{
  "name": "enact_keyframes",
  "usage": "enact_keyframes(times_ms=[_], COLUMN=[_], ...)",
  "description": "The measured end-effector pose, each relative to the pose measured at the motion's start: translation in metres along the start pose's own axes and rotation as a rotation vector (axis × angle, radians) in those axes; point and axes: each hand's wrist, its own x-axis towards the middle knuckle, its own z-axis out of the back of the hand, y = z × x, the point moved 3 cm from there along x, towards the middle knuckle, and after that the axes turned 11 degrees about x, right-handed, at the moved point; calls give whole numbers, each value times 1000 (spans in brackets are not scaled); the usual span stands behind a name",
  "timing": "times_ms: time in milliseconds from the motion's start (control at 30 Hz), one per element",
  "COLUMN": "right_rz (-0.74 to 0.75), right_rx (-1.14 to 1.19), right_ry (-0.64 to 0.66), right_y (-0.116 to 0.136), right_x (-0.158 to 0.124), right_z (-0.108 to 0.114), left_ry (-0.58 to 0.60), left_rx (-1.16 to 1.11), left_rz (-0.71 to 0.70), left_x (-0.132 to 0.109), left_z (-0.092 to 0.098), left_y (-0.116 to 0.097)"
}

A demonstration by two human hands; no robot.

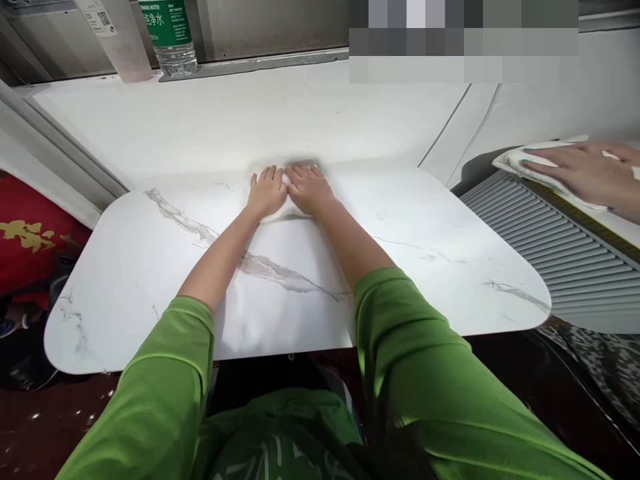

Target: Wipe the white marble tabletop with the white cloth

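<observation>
Side by side, my left hand (267, 191) and my right hand (309, 189) press down on a folded white cloth (290, 209). It lies near the back edge of a white marble-patterned tabletop (415, 280), against the white wall panel. The fingers of each hand bend over the cloth and point away from me, and the thumbs almost meet. Both arms reach straight forward. Much of the cloth is hidden under my palms.
On the back ledge stand a clear bottle with a green label (170, 37) and a translucent container (123, 47). At right, another person's hand (585, 170) presses a white cloth (525, 162) above a ribbed grey panel (540, 233). A red cloth item (35, 233) is at left.
</observation>
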Motion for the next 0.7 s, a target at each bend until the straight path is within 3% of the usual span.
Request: enact_keyframes(times_ms=[167,300,500,700], right_rz=[51,77,112,211], right_rx=[-2,-50,-91,-66], right_ry=[0,13,36,-16], right_y=[-1,0,-1,-22], right_x=[-17,-51,-129,-216], right_z=[-1,1,16,32], left_ry=[-14,-3,41,16], left_rx=[1,-2,-13,12], left_rz=[-2,-21,-62,-239], left_x=[-20,-50,-112,-167], left_z=[3,5,14,21], left_y=[-7,-24,-69,-129])
